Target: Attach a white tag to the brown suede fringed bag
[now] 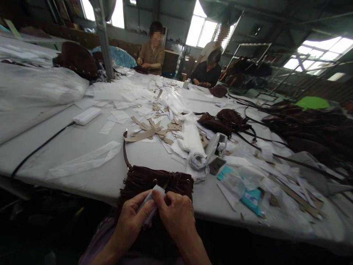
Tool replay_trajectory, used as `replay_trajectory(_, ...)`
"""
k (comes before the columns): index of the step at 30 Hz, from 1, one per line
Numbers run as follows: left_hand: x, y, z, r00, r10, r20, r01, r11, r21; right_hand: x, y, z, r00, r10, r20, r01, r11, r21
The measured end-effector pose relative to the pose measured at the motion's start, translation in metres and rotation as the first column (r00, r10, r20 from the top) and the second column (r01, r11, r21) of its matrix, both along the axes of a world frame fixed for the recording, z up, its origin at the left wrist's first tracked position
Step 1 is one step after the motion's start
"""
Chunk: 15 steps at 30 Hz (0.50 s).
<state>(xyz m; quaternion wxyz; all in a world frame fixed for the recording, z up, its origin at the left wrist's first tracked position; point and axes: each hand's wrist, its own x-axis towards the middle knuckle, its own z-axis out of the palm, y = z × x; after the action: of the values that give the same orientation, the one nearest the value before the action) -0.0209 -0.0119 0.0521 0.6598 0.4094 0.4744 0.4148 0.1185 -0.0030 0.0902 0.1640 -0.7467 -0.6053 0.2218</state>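
A dark brown fringed bag [143, 176] rests at the table's near edge, its lower part hanging toward my lap. Over its front, my left hand [130, 217] is closed around a small folded white piece [149, 201] that looks like paper or tissue. My right hand [178, 211] pinches the upper end of the same piece, thumb on top. Two metal eyelets and a tied cord show on the bag just beyond my fingers. A brown strap [125, 152] with a metal clip runs up from the bag's left corner. What lies beneath my palms is hidden.
Beyond the bag lie tan cardboard strips [151, 130], a white paper roll [197, 162] and a tape dispenser [217, 147]. Brown bags [309, 129] are heaped at right. A white power strip [86, 116] trails a black cable. Several people work across the white table [91, 140].
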Motion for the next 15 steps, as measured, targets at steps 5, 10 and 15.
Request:
replay_trajectory(5,-0.003,0.004,0.004,0.988,0.0,0.156,0.012,0.997,-0.073,0.012,-0.001,-0.014,0.946,0.049,-0.32,-0.059,0.998,-0.022)
replay_trajectory(10,0.002,0.009,0.004,0.981,0.122,0.148,-0.108,0.989,-0.102,0.027,-0.011,-0.017,0.887,-0.185,-0.424,0.251,0.962,0.107)
replay_trajectory(15,0.008,0.003,0.001,0.961,0.194,-0.195,-0.181,0.98,0.082,0.012,-0.022,-0.005,0.8,-0.108,-0.59,0.174,0.983,0.056)
